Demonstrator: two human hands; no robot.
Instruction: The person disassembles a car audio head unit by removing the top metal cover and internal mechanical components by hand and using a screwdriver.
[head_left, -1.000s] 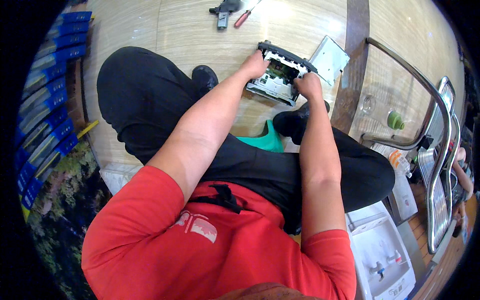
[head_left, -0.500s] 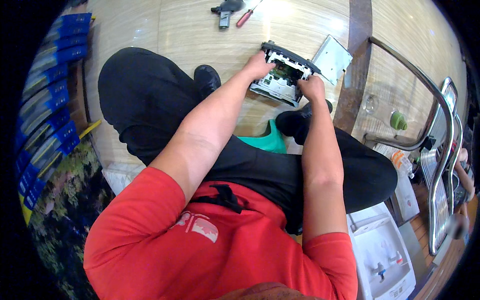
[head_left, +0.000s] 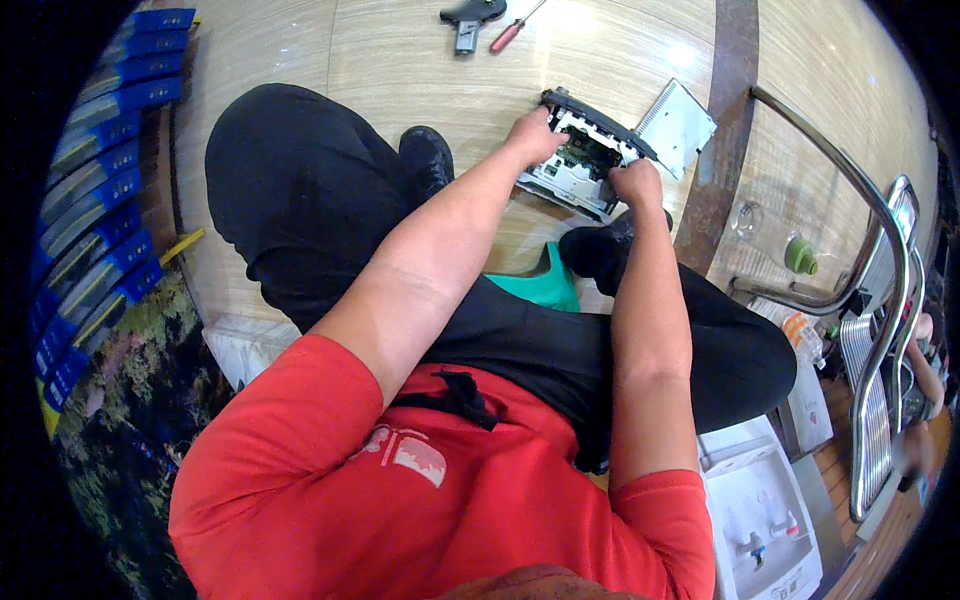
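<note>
An opened electronic unit (head_left: 560, 189) with a metal chassis and a black front panel (head_left: 610, 127) is between my hands, above the floor near my shoes. Green circuit board (head_left: 580, 150) shows inside it. My left hand (head_left: 536, 138) grips its left end, thumb on the inner edge. At the opposite end, my right hand (head_left: 638, 184) is closed on the chassis side; its fingertips are partly hidden. Just beyond the right hand lies a flat metal cover plate (head_left: 680, 130) with slots along one edge.
A cordless power driver (head_left: 468, 28) and a red-handled screwdriver (head_left: 508, 37) lie on the floor ahead. Something green (head_left: 550, 284) is between my legs. A green-capped clear bottle (head_left: 800, 255) and a metal bench (head_left: 870, 200) stand right. Blue boxes (head_left: 110, 130) line the left; a white dispenser (head_left: 745, 455) is behind.
The whole view has shifted slightly, so things appear a little farther right. Both hands keep the same hold on the unit, which has hardly moved against the floor.
</note>
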